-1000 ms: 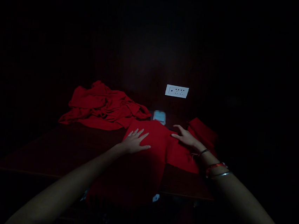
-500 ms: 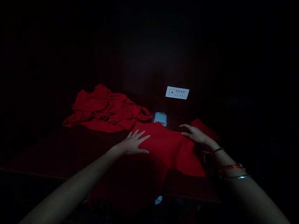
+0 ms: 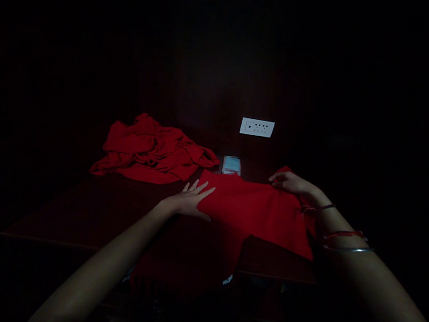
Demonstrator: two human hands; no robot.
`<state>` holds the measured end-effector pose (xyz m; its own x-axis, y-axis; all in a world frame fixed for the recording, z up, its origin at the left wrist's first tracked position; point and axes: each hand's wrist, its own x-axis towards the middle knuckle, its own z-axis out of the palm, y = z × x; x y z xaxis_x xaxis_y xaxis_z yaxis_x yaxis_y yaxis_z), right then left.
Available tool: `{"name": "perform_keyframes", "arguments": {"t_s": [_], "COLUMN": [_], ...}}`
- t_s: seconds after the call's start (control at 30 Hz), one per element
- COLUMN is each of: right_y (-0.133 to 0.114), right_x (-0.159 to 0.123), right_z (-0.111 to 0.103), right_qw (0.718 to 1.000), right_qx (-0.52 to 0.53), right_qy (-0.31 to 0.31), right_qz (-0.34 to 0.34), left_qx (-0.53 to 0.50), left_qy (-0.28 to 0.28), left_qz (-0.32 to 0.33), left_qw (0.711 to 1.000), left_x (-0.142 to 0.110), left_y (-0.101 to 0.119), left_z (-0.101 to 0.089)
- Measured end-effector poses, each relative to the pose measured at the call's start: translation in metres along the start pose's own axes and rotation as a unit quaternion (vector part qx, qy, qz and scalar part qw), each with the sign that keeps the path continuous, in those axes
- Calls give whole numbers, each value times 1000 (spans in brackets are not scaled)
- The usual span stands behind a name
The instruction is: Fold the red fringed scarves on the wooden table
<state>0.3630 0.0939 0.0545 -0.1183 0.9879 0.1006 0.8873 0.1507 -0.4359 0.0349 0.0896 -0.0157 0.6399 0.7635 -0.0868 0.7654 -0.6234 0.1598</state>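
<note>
A red garment [image 3: 228, 208] lies spread over the dark table, its lower part hanging past the front edge in shadow. A sleeve-like part [image 3: 282, 223] reaches out to the right. My left hand [image 3: 190, 199] rests flat on the garment's left side, fingers spread, a ring on one of them. At the upper right edge of the cloth is my right hand [image 3: 290, 182], its fingers slightly bent and apart, touching the fabric. Both hands look open. Dim light hides much of the garment's lower part.
A crumpled heap of red cloth [image 3: 151, 150] sits at the back left of the table [image 3: 61, 212]. Behind the garment is a small pale packet [image 3: 232, 165], blurred. A white socket plate [image 3: 257, 127] is on the dark wall. Deep shadow surrounds everything.
My right hand has moved a little to the right, and the sleeve-like part now stretches farther right and lies flatter. My left hand stays nearly in place. The view has tilted slightly.
</note>
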Motion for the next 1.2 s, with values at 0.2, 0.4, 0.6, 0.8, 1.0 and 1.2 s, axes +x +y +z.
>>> {"name": "perform_keyframes", "arguments": {"t_s": [0.2,0.4,0.6,0.8,1.0,1.2], "right_y": [-9,-39,-35,-40,-38,-35], "right_x": [-13,-31,-20,-1,-9,-6], "right_z": [36,80,109,107,103,106], "right_qw": [963,956,965,968,952,947], "right_qx": [-247,-256,-209,-183,-164,-172], "right_qy": [-102,12,-82,-72,-91,-96], "right_qz": [-23,-144,-134,-156,-241,-253], "left_qx": [-18,-15,12,10,5,-1], "left_qy": [-30,52,20,2,-56,-63], "left_qz": [-17,84,62,24,49,55], "left_qw": [999,995,998,1000,997,997], "left_x": [-3,1,13,12,1,10], "left_y": [-2,13,12,1,-6,-9], "left_z": [-3,-2,11,8,-1,-4]}}
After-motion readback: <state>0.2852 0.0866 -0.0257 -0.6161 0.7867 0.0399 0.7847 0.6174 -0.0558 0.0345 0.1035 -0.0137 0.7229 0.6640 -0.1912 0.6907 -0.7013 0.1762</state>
